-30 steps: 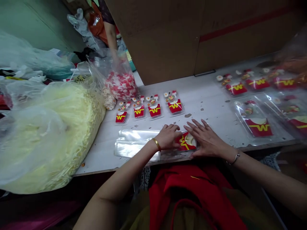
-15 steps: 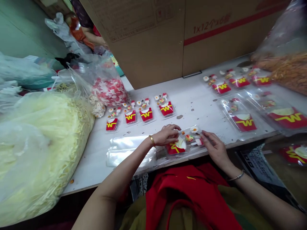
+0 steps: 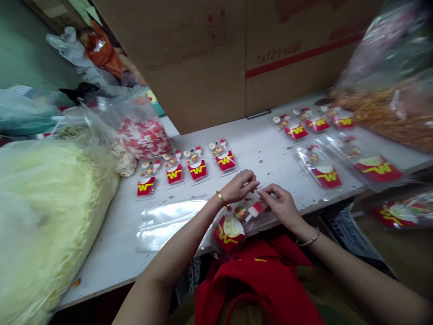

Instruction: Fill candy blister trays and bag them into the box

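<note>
Clear plastic packet with a red carton piece bearing a yellow zigzag (image 3: 228, 232): lying slantwise at the front edge of the white counter (image 3: 250, 158), its upper end reaching the hands.
Right hand (image 3: 279, 203): thumb and forefinger pressing together, pinching the packet's end; the other fingers curling loosely.
Left hand (image 3: 241, 187): fingers bending inward, tips nearly meeting just beside the right fingertips; whether they are gripping the film, I cannot tell.
Red-and-white popsicle-shaped piece (image 3: 256, 210): showing inside the packet, near the right hand.
Flat clear plastic bags (image 3: 169, 221): lying on the counter, the left forearm partly covering them.
Four smaller red-carton packets (image 3: 197, 170): lining up beyond the left hand.
Brown cardboard box (image 3: 203, 90): standing at the back.
</note>
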`<state>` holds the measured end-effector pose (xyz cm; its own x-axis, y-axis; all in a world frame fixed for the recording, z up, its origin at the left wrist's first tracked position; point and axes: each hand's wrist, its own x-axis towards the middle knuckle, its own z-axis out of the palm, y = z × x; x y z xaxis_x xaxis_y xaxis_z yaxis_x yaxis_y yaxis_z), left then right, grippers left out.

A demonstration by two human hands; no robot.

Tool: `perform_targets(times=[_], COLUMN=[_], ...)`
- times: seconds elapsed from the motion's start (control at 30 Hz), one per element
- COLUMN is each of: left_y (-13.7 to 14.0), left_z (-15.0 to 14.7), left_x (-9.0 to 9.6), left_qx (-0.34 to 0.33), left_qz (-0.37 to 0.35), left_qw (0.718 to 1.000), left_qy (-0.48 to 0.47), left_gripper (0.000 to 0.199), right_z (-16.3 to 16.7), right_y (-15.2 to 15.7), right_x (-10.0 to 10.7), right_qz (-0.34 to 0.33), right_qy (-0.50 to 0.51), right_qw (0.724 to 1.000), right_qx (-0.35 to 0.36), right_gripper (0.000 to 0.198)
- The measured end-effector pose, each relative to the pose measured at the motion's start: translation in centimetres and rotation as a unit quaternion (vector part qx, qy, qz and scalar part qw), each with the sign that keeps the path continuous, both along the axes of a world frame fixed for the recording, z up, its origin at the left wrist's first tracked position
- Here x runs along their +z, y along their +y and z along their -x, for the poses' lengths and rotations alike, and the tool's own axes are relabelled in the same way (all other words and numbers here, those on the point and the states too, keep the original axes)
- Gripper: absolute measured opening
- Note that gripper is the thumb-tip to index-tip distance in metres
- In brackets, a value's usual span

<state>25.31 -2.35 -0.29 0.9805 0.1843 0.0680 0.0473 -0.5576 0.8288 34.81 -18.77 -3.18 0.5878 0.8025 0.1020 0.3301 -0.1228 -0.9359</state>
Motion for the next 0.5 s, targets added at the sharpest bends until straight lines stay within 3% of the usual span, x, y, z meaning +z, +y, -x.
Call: perform_targets(times=[0.1,0.17,0.23,0.3,0.37,0.43,0.5], left_y=[0.3,0.6,0.9,1.0,1.3,1.7,2.4], left_z=[-1.3,-2.6,-3.8,-4.7,-4.8,-4.2,-3.0], left_x=[-0.1,-0.4,-0.6,-0.6,-0.6,-0.6,-0.9], left_qx=[0.096,0.203,0.299,0.333,0.313,0.291,0.294], left_qz=[0.065,0.095,0.134,0.156,0.119,0.006,-0.133], left_qw=[0.993,0.973,0.939,0.919,0.929,0.945,0.942], left_qy=[-0.017,-0.058,-0.107,-0.143,-0.159,-0.149,-0.092], left_gripper=[0.022,0.022,0.022,0.022,0.021,0.028,0.031], right_z=[-1.0,-0.9,-0.7,-1.3,-3.5,-7.5,-12.5], right_y=[1.2,1.7,1.8,1.3,0.4,-0.9,-2.3], right_x=[1.0,1.6,1.8,1.9,1.9,2.0,2.1], right_qz=[-0.042,-0.053,-0.026,0.019,0.045,0.062,0.089], right_qy=[-0.056,0.031,0.146,0.164,0.101,0.045,-0.023], right_qw=[0.996,0.994,0.988,0.986,0.994,0.997,0.993], right_qx=[-0.063,-0.086,-0.04,0.015,0.009,-0.033,-0.075], right_gripper=[0.025,0.041,0.06,0.053,0.042,0.044,0.047])
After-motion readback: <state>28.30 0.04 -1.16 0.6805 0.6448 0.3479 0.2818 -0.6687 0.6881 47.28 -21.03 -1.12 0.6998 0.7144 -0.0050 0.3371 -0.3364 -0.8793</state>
